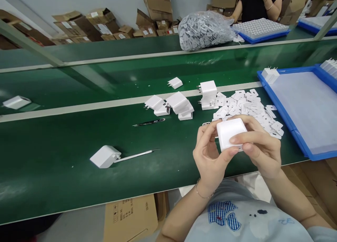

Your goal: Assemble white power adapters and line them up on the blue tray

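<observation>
A white charger [228, 131] is held up over the front edge of the green bench by both hands. My left hand [210, 154] grips its left side and lower corner, fingers closed round it. My right hand [263, 147] pinches the right side, with a finger lying across the face; the charger's far side is hidden. Just beyond my hands lies a pile of small flat white plates with slots [243, 106]. Two stacked white chargers with prongs [208, 91] stand left of that pile, and several more chargers [179, 103] lie in a cluster farther left.
Black tweezers [149, 122] and a thin metal pick [134, 155] lie on the bench, the pick touching a lone charger [105, 157]. At right is a blue tray [292, 131]. A bag of white parts [206, 31] sits at the back, near another person [256, 6].
</observation>
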The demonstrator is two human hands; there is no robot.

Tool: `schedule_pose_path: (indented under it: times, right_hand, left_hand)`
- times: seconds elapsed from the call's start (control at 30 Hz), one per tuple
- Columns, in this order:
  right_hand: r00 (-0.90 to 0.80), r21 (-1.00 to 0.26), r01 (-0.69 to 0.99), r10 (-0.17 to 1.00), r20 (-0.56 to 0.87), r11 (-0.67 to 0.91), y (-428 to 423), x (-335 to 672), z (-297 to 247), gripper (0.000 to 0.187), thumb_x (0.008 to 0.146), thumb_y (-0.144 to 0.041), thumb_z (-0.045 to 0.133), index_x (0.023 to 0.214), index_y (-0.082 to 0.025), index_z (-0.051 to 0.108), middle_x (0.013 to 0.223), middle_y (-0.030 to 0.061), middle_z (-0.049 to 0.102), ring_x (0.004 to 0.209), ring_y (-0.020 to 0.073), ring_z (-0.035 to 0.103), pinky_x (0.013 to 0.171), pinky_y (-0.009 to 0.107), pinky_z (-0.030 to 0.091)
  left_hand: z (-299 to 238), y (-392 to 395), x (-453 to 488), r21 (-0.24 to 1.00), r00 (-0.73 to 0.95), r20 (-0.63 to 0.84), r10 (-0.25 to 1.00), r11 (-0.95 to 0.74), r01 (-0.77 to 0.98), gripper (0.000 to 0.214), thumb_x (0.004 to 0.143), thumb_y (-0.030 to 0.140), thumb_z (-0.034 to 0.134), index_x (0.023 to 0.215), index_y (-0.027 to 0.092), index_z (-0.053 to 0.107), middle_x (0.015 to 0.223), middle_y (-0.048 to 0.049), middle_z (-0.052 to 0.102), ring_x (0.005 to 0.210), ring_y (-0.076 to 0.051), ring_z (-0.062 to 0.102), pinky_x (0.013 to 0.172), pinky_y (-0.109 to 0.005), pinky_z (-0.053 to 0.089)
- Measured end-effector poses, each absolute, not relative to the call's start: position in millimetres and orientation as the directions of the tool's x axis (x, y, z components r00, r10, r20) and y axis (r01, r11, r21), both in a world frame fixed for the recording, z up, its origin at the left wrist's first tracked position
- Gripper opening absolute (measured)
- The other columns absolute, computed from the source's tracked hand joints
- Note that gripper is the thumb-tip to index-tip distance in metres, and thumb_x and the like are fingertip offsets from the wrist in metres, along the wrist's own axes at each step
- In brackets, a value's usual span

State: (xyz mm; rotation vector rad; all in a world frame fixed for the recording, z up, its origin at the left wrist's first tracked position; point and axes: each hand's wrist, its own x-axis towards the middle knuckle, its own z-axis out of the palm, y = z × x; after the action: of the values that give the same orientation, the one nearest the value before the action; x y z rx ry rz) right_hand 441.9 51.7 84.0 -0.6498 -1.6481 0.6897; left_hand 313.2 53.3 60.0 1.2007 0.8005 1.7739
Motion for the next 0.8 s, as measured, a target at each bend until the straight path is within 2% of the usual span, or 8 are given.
schedule_pose_path:
  times: [0.1,0.2,0.4,0.5,0.67,0.73,0.8]
  right_hand:
    - [-0.147,-0.773,0.02,0.766,0.626,0.635,55,444,82,0.02,0.096,-0.025,0.055,0.104,-0.029,0.073,0.114,0.0067,0.063,0.112,0.0247,0.059,0.087,0.041,0.054]
    - [-0.126,-0.778,0.023,0.773,0.621,0.628,55,443,78,0.028,0.099,-0.024,0.049,0.116,-0.032,0.07,0.118,0.0056,0.062,0.116,0.0228,0.056,0.095,0.041,0.051]
    - [-0.214,-0.771,0.084,0.767,0.605,0.631,46,444,77,0.036,0.102,-0.031,0.039,0.131,-0.034,0.062,0.129,0.0065,0.051,0.124,0.025,0.048,0.102,0.045,0.045]
    - [-0.2,-0.711,0.115,0.718,0.667,0.693,44,446,79,0.036,0.101,-0.031,0.041,0.129,-0.033,0.064,0.127,0.0076,0.052,0.122,0.0267,0.048,0.101,0.047,0.045]
    - [-0.112,-0.613,0.135,0.627,0.771,0.778,48,441,77,0.032,0.101,-0.03,0.04,0.115,-0.034,0.068,0.117,0.0081,0.057,0.113,0.0271,0.054,0.086,0.045,0.05]
    - [-0.087,-0.621,0.139,0.634,0.769,0.772,49,439,76,0.03,0.101,-0.03,0.04,0.112,-0.034,0.068,0.113,0.0074,0.059,0.111,0.0261,0.056,0.085,0.044,0.051]
    - [-0.105,-0.678,0.129,0.69,0.716,0.724,49,440,77,0.027,0.101,-0.031,0.044,0.111,-0.034,0.068,0.114,0.0065,0.06,0.112,0.0251,0.056,0.089,0.043,0.051]
  left_hand:
    - [61,56,310,0.873,-0.143,0.386,0.911,-0.411,-0.262,0.046,0.072,0.046,0.083,0.112,0.026,0.074,0.099,-0.0053,0.066,0.096,-0.021,0.067,0.083,-0.03,0.059]
    - [61,57,307,0.881,-0.051,0.363,0.93,-0.361,-0.308,0.043,0.077,0.041,0.08,0.118,0.028,0.072,0.107,-0.0059,0.065,0.102,-0.022,0.068,0.087,-0.03,0.059]
    - [66,51,304,0.84,-0.002,0.414,0.91,-0.382,-0.386,0.044,0.083,0.041,0.075,0.125,0.03,0.068,0.115,-0.0062,0.061,0.113,-0.022,0.063,0.095,-0.03,0.056]
    - [71,48,303,0.844,0.047,0.414,0.909,-0.364,-0.394,0.044,0.083,0.043,0.074,0.125,0.029,0.068,0.115,-0.0066,0.059,0.114,-0.023,0.062,0.097,-0.031,0.056]
    - [70,46,308,0.853,0.013,0.42,0.908,-0.389,-0.348,0.05,0.079,0.048,0.077,0.123,0.027,0.069,0.105,-0.0064,0.058,0.105,-0.023,0.063,0.089,-0.033,0.059]
    - [66,47,310,0.851,-0.02,0.405,0.914,-0.385,-0.358,0.048,0.079,0.048,0.076,0.122,0.028,0.069,0.106,-0.006,0.059,0.106,-0.022,0.063,0.091,-0.033,0.058]
    - [62,50,309,0.847,-0.024,0.389,0.921,-0.368,-0.383,0.043,0.082,0.045,0.075,0.122,0.03,0.069,0.108,-0.0051,0.059,0.107,-0.021,0.064,0.093,-0.031,0.057]
